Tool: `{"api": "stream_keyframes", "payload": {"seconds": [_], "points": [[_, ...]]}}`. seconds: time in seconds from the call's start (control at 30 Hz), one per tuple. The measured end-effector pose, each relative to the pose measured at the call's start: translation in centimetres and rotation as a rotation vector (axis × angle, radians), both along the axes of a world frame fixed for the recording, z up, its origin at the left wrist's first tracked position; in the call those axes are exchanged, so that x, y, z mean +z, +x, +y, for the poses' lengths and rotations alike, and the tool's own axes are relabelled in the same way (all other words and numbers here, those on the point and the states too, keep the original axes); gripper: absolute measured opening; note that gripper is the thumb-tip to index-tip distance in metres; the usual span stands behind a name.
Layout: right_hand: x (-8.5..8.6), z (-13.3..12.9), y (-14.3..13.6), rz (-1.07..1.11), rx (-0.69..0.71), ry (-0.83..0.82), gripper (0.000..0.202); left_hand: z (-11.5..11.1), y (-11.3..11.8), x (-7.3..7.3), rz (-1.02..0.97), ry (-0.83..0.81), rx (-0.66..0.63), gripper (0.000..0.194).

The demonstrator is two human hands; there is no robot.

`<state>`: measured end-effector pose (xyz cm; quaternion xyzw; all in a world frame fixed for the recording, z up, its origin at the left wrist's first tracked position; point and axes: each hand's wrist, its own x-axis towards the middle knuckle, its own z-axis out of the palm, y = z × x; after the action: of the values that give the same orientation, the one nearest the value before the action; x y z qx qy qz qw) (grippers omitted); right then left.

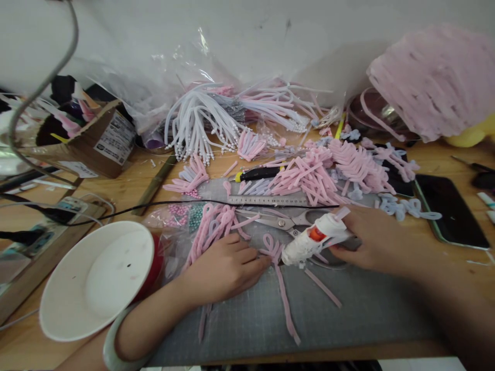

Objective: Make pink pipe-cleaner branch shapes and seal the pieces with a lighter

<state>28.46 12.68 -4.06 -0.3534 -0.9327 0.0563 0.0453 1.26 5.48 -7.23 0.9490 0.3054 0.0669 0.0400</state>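
- Two bare hands at work over a grey gridded cutting mat [356,319], laid on a pale wooden tabletop [126,186].
- Left hand [222,265]: fingers drawn together, tips on a fuzzy pink looped stem [285,299] at the base of its loops. Thumb hidden from us; how firm the pinch is, we cannot tell.
- Looped stem: lies on the mat between the hands. Loops at the far end, pointing away from us; the long tail runs toward the mat's near edge, leaning slightly right.
- Right hand [373,239]: closed round the handle of a white glue gun with an orange-red patch [315,237]; we cannot make out the trigger finger.
- Glue gun: long axis slanted, nozzle down and to the left, just beside the base of the loops; a translucent stick [342,213] shows at the upper right end. Whether the nozzle touches the stem, we cannot tell.
- Right of the tail, below the gun, we note a short straight pink stem [323,288], lying slantwise.
- Beyond the gun, partly covered by it: silver metal scissors [284,223]. Behind them, a clear ruler with black markings [266,200] lies left to right.
- Just beyond the left hand: a bundle of pink twisted stems [207,224].
- Farther back, we see a heap of cut pink stems [303,180].
- By the left forearm: a round white bowl with a red outside [104,281].
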Motion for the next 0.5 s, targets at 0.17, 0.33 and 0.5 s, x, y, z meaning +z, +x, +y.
{"api": "stream_keyframes", "payload": {"seconds": [0.17,0.33,0.5], "points": [[-0.53,0.04,0.05,0.013,0.034,-0.019,0.016,0.03,0.04,0.10,-0.008,0.018,-0.005,0.021],[-0.89,0.08,0.12,0.039,0.040,-0.025,0.017,0.00,0.03,0.20,0.001,0.000,-0.007,0.021],[-0.93,0.14,0.03,-0.004,0.048,0.001,0.014,-0.13,0.00,0.11,-0.008,-0.010,-0.001,0.022]]}}
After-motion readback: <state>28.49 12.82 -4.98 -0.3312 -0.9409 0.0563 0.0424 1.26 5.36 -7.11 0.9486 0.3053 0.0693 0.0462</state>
